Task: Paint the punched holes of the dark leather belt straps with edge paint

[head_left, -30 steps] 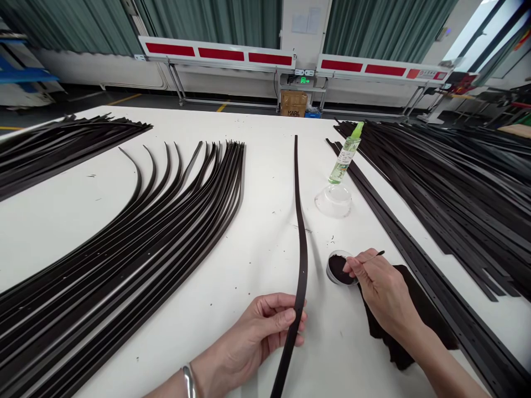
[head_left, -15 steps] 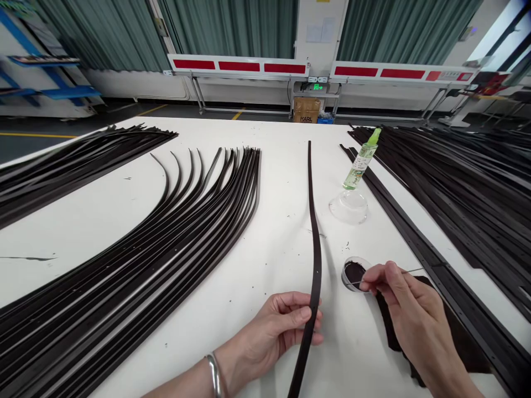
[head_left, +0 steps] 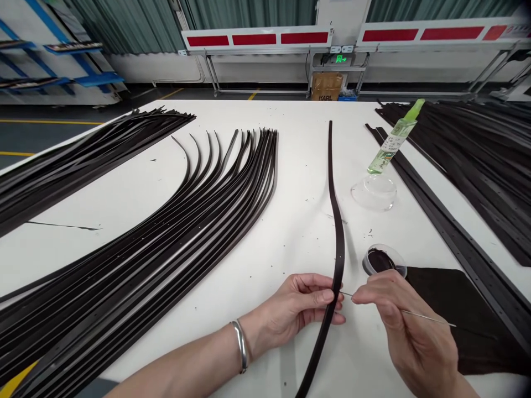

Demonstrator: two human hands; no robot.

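- The left grip [head_left: 299, 301] was closed on a dark leather belt strap [head_left: 338, 260], with the thumb on the near face and the fingers behind it. The strap ran up the white surface [head_left: 298, 166] in a long S-bend, and its lower end left the view at the bottom.
- The right grip [head_left: 415, 326] was pinched on a thin metal rod [head_left: 423, 315], with the tip just beside the strap's edge. I could not tell whether they touched.
- I judged the strap light, narrow and springy: it would flex easily but keep some curve. The best hold looked to be across its flat faces, between thumb and fingers, since the thin edge offered little purchase.
- An open jar of dark paste [head_left: 384, 261] sat near the right grip, just above a dark cloth [head_left: 460, 315]. Farther up were a clear dish [head_left: 373, 192] and a tilted green-capped bottle [head_left: 392, 145].
- A fan of similar straps [head_left: 166, 232] lay to the left, beyond it another pile of straps [head_left: 91, 149]. To the right lay a punched strip [head_left: 468, 253] and a further pile [head_left: 468, 121].
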